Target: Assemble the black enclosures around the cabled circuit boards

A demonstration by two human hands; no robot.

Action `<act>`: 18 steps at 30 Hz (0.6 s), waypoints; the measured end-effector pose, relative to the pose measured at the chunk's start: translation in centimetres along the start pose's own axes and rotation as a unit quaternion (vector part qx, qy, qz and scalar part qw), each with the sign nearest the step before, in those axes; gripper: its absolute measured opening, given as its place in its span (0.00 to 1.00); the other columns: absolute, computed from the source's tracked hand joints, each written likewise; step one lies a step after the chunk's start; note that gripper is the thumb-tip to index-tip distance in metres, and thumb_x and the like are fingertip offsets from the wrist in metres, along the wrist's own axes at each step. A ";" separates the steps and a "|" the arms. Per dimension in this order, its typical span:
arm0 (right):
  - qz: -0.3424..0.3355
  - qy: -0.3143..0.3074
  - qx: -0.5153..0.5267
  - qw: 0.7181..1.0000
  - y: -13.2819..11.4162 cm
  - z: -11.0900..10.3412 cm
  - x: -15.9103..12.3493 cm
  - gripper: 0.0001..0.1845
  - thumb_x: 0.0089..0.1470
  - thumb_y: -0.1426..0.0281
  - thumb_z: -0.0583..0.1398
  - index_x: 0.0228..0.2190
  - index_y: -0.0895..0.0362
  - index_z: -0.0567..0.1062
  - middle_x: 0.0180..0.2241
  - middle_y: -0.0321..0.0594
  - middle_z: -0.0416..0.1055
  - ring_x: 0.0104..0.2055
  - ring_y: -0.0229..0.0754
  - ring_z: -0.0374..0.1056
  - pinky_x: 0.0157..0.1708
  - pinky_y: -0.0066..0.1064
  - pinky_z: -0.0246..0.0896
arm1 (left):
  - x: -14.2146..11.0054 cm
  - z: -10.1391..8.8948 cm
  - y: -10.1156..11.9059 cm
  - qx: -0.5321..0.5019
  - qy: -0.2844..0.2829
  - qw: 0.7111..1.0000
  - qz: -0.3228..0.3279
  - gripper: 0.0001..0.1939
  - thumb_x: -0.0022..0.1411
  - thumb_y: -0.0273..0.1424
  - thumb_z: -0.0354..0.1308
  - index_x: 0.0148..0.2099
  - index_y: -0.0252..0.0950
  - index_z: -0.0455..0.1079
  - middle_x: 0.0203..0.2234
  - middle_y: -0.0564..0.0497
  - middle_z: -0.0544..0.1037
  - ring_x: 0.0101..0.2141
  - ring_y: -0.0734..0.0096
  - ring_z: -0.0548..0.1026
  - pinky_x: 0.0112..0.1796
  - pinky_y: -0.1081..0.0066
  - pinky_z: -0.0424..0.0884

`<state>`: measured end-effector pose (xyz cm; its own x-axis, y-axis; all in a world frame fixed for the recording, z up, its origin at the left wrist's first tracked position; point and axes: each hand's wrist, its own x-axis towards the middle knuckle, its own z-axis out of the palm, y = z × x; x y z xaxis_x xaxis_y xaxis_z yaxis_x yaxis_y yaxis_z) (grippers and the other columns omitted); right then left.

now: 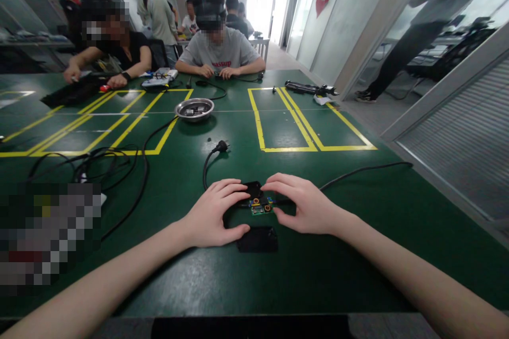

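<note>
A small green circuit board (261, 208) with two copper-wound coils lies on the table between my hands. Behind it is one black plastic case half (253, 188), and nearer to me lies another flat black case half (257, 240). My left hand (214, 213) is open, its fingers stretched toward the rear case half and its thumb at the corner of the front one. Opposite, my right hand (304, 204) curves around the board's right side with fingers and thumb apart. Its fingertips are by the rear case half; contact is hard to tell. Black cords run under both hands.
A black power plug (221, 146) stands on its cord beyond my left hand. Farther back is a metal bowl (194, 109) holding small metal parts. Tangled black cables (111, 161) lie left; a black tripod-like object (310, 88) lies far right. Two people work across the green table (318, 275).
</note>
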<state>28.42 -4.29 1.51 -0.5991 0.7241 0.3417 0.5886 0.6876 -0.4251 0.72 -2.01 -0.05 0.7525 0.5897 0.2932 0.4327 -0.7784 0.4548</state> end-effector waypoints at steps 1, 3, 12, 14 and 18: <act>0.005 -0.007 -0.010 1.000 0.5 -0.5 -0.1 0.16 0.53 0.74 0.63 0.45 0.57 0.77 0.44 0.47 0.77 0.46 0.50 0.73 0.47 0.42 0.71 | 0.0 0.0 0.0 0.000 -0.002 1.000 -0.001 0.28 0.59 0.39 0.68 0.60 0.38 0.73 0.60 0.39 0.77 0.64 0.45 0.69 0.63 0.44 0.66; 0.011 -0.036 -0.011 0.999 1.5 -1.2 -0.2 0.05 0.56 0.73 0.64 0.37 0.56 0.77 0.37 0.43 0.76 0.41 0.48 0.72 0.42 0.39 0.70 | 0.0 -0.1 0.1 0.001 -0.006 1.000 -0.004 0.28 0.59 0.39 0.68 0.60 0.38 0.72 0.60 0.39 0.76 0.64 0.45 0.69 0.63 0.44 0.66; -0.006 -0.038 0.011 0.999 0.4 1.2 0.0 0.05 0.64 0.72 0.61 0.34 0.55 0.76 0.34 0.40 0.75 0.36 0.42 0.71 0.36 0.32 0.66 | 0.2 0.1 -0.1 0.014 0.011 0.999 -0.028 0.30 0.55 0.38 0.69 0.59 0.38 0.71 0.60 0.40 0.76 0.64 0.43 0.69 0.64 0.43 0.64; -0.005 -0.022 -0.001 1.000 -0.3 1.9 0.2 0.04 0.63 0.73 0.61 0.34 0.55 0.75 0.33 0.40 0.75 0.35 0.43 0.71 0.35 0.32 0.65 | 0.3 0.1 -0.1 0.015 0.019 0.999 -0.032 0.26 0.55 0.36 0.67 0.57 0.38 0.72 0.59 0.41 0.77 0.63 0.44 0.70 0.64 0.43 0.64; 0.017 0.005 -0.031 0.999 -1.0 2.5 0.4 0.04 0.62 0.74 0.62 0.33 0.54 0.75 0.34 0.41 0.75 0.36 0.44 0.72 0.34 0.33 0.65 | 0.4 0.0 -0.2 0.018 0.028 0.999 -0.038 0.20 0.57 0.32 0.62 0.53 0.40 0.74 0.56 0.43 0.79 0.62 0.46 0.71 0.64 0.45 0.65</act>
<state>26.29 -4.79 0.00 -0.5723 0.7480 0.3362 0.6418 0.6637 -0.3840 0.93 -1.55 0.02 0.6885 0.6577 0.3056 0.5057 -0.7375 0.4477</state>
